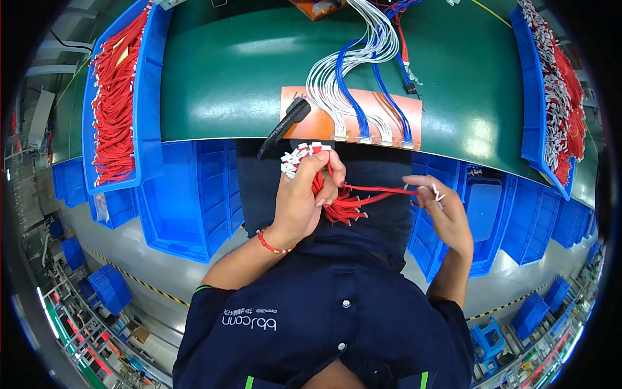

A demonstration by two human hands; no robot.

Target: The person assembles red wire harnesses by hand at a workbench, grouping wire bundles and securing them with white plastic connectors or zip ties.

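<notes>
Counter (220, 91): before the person (324, 311)
Left bin (148, 84): at the counter's left end, cables (116, 129) in it
Right bin (532, 84): at the right end, further cables (569, 107) in it
Board (312, 129): at the counter's near edge, between these bins, wire harness (385, 39) lying across it
Cable bundle (343, 211): in the left hand (303, 194), nearer the person than the board; strands (382, 189) run to the right hand (446, 217)
Lower bins (170, 194): below the counter's edge, left and right of the person

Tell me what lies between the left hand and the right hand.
In the head view, red wires stretch from the left hand to the right hand.
</notes>
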